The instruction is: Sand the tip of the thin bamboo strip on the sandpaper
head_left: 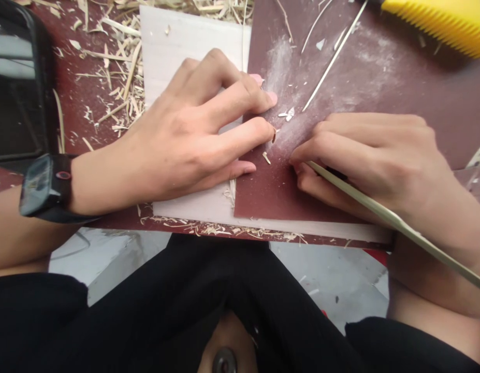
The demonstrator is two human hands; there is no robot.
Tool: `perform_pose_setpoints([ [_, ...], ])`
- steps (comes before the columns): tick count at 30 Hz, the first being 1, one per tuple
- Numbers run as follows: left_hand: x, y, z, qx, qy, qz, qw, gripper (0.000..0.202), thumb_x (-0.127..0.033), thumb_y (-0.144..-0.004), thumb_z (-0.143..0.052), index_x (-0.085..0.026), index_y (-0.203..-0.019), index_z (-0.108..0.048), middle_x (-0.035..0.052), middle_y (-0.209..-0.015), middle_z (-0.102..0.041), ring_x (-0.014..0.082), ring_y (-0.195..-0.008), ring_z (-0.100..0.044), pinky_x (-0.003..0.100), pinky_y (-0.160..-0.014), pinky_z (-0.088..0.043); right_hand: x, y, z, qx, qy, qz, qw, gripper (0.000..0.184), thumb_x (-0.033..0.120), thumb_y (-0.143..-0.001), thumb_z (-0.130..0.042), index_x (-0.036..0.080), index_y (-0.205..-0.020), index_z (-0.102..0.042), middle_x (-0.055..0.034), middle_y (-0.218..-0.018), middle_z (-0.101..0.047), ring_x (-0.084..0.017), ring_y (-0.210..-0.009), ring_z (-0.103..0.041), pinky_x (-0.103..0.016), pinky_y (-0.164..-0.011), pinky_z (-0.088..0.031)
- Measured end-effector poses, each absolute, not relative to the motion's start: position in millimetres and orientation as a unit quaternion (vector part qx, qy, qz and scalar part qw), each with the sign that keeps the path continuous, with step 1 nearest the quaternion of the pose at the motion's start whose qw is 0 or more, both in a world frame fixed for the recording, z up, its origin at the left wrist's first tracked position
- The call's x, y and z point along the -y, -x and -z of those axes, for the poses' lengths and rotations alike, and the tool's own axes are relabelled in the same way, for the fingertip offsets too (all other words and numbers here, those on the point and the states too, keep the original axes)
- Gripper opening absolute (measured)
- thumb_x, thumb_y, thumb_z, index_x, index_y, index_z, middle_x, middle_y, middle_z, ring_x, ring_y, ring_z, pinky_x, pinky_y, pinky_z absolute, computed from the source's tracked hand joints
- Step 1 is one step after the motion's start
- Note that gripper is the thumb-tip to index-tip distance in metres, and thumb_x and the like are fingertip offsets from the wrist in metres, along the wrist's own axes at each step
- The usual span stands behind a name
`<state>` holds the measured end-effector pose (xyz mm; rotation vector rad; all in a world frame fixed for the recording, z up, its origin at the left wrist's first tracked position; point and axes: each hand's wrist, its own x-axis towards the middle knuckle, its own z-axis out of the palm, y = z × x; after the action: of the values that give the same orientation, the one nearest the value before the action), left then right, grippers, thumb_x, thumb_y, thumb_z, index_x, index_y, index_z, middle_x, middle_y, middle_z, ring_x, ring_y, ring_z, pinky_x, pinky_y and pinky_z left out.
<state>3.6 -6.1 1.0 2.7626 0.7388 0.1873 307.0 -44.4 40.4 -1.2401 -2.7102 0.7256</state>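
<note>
My left hand [193, 124] lies flat with its fingers spread, pressing down the left edge of a dark red sheet of sandpaper [379, 77] that rests on a pale board [177, 41]. A black watch is on that wrist. My right hand [364, 155] is shut on a thin pale bamboo strip [398, 225]. It holds the strip's tip against the sandpaper, and the strip runs back toward the lower right. White dust and small chips lie on the sheet between the two hands.
Bamboo shavings [115, 67] litter the reddish tabletop at the upper left and along the near edge. A black case [14, 83] sits at the far left. A yellow toothed tool [441, 20] lies at the top right. Grey floor shows below the table edge.
</note>
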Motion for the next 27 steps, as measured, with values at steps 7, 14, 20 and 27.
perform_pose_setpoints([
  [7,11.2,-7.7,1.9,-0.266,-0.949,-0.105,0.131,0.05,-0.035,-0.106,-0.071,-0.03,-0.153,-0.055,0.0105,-0.167,-0.063,0.0437,-0.156,-0.063,0.076,-0.125,-0.061,43.8,-307.9,-40.0,0.886,0.399,-0.236,0.018,0.028,0.032,-0.119,-0.048,0.022,-0.097,-0.061,-0.0046,-0.09,-0.066,-0.015,-0.077,-0.051,-0.037,-0.074,-0.034],
  [14,13.3,-7.4,7.1,-0.266,-0.951,-0.11,0.11,0.049,-0.036,-0.107,-0.071,-0.028,-0.152,-0.055,0.0099,-0.169,-0.062,0.0419,-0.154,-0.063,0.073,-0.125,-0.061,41.1,-307.7,-35.8,0.891,0.396,-0.221,0.005,0.03,0.035,-0.119,-0.046,0.024,-0.104,-0.069,-0.0049,-0.093,-0.069,-0.016,-0.08,-0.056,-0.038,-0.076,-0.036],
  [20,8.2,-6.3,0.0,-0.254,-0.955,-0.073,0.135,0.049,-0.036,-0.108,-0.069,-0.03,-0.154,-0.053,0.0099,-0.173,-0.059,0.0447,-0.156,-0.063,0.075,-0.122,-0.063,39.1,-309.6,-36.2,0.895,0.388,-0.219,0.01,0.032,0.038,-0.119,-0.046,0.025,-0.103,-0.07,-0.0047,-0.09,-0.069,-0.016,-0.078,-0.055,-0.039,-0.074,-0.036],
  [27,11.6,-8.6,4.0,-0.27,-0.947,-0.115,0.132,0.048,-0.032,-0.105,-0.072,-0.03,-0.151,-0.059,0.0099,-0.169,-0.064,0.045,-0.153,-0.065,0.075,-0.12,-0.063,46.0,-308.4,-39.6,0.886,0.404,-0.227,0.009,0.025,0.034,-0.119,-0.048,0.024,-0.112,-0.07,-0.0043,-0.096,-0.07,-0.015,-0.083,-0.06,-0.038,-0.076,-0.039],
])
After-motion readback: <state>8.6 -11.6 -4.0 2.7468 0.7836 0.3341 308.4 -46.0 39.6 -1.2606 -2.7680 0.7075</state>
